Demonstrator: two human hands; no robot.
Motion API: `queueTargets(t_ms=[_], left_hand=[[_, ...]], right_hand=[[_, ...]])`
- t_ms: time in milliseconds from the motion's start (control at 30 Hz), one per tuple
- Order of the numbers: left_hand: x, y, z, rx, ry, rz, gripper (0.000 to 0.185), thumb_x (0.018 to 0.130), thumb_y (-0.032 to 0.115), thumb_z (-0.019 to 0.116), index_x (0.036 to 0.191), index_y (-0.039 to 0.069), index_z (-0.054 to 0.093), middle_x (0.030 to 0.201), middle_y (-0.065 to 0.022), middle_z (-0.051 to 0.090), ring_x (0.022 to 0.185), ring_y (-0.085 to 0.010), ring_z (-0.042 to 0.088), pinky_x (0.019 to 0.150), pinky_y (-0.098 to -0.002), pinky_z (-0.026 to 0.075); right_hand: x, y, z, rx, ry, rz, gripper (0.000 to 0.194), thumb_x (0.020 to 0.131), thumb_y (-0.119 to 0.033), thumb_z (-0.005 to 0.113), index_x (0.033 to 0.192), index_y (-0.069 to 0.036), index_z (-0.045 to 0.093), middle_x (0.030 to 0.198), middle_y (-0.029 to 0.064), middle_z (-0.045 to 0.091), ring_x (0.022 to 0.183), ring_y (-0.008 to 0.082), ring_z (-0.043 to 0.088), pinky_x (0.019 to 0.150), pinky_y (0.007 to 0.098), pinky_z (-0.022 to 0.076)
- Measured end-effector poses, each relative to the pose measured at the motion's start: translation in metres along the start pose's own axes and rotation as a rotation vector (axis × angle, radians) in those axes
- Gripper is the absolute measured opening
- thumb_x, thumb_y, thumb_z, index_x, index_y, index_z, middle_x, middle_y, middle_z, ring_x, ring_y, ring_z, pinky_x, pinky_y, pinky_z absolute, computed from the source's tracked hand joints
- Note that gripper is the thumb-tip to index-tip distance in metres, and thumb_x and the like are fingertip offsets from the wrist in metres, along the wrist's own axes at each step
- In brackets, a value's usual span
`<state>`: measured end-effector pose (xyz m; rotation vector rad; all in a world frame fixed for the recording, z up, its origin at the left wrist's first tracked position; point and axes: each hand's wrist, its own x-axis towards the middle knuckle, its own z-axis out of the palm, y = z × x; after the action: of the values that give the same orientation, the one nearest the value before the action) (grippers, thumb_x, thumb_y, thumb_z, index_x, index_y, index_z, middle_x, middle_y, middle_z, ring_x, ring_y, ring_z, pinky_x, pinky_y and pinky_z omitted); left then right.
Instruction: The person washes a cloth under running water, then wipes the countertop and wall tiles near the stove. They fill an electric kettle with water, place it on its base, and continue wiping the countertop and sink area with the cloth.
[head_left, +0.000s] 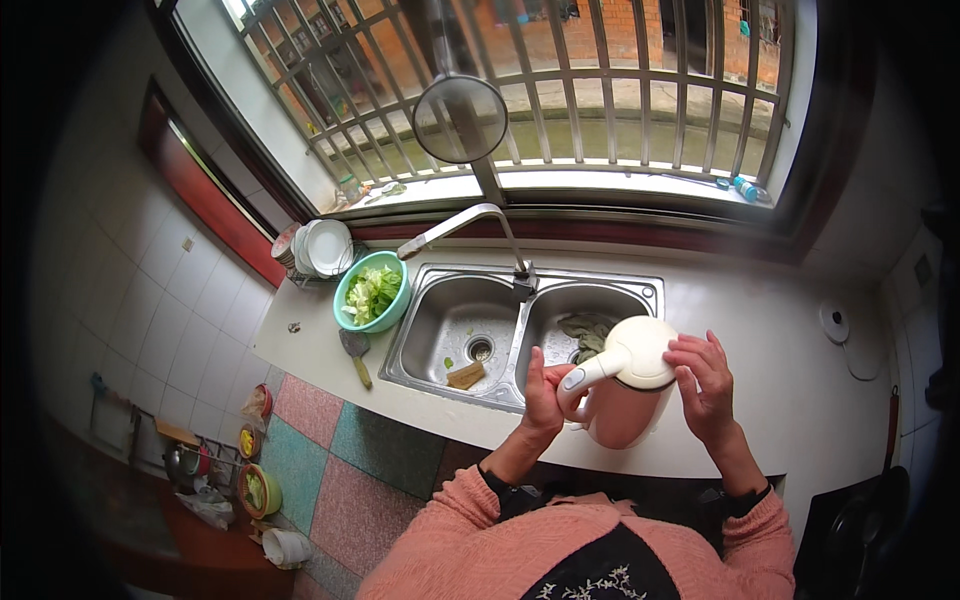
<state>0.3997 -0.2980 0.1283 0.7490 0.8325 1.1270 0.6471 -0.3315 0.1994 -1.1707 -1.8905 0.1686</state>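
A pink electric kettle with a cream lid and handle is in front of me, over the counter's front edge by the right basin. My left hand is wrapped around the kettle's handle. The fingers of my right hand rest against the right rim of its lid, which is closed. A greenish cloth lies in the right basin, partly hidden behind the kettle. Further right on the counter is a round white kettle base with a cord.
A steel double sink holds a brown block in its left basin, below a tall faucet. To its left are a green basin of leafy vegetables, a spatula-like tool and racked plates. A black pan is at the lower right.
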Motion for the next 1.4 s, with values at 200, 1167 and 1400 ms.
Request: queueTargets(t_ms=[200,1167,1400], left_hand=[[0.03,-0.003,0.011,0.011,-0.216,0.0,0.09,0.09,0.076,0.016,0.073,0.002,0.063,0.059,-0.0023,0.056,0.049,-0.0098,0.046,0.047,-0.0217,0.033],[0.167,-0.201,0.303,0.067,-0.564,-0.144,0.071,0.098,0.06,0.019,0.088,0.003,0.06,0.079,-0.0027,0.061,0.067,-0.0086,0.049,0.062,-0.0222,0.038],[0.2,-0.216,0.4,0.323,-0.809,-0.042,0.047,0.1,0.035,0.044,0.128,-0.001,0.053,0.12,-0.0099,0.061,0.11,-0.0189,0.057,0.099,-0.0317,0.041]], right_hand=[[-0.036,0.023,0.0,0.148,0.149,0.252,0.019,0.093,-0.006,0.049,0.105,-0.001,0.062,0.117,0.0119,0.062,0.11,0.026,0.06,0.097,0.0357,0.0455],[-0.094,0.269,-0.034,1.684,0.494,0.911,0.014,0.088,-0.02,0.058,0.099,-0.01,0.059,0.092,0.001,0.062,0.085,0.0127,0.059,0.073,0.0251,0.0484],[-0.11,0.363,-0.145,1.58,0.627,1.076,0.006,0.081,-0.002,0.057,0.086,-0.005,0.057,0.07,0.0042,0.055,0.052,0.0113,0.046,0.043,0.0228,0.0322]])
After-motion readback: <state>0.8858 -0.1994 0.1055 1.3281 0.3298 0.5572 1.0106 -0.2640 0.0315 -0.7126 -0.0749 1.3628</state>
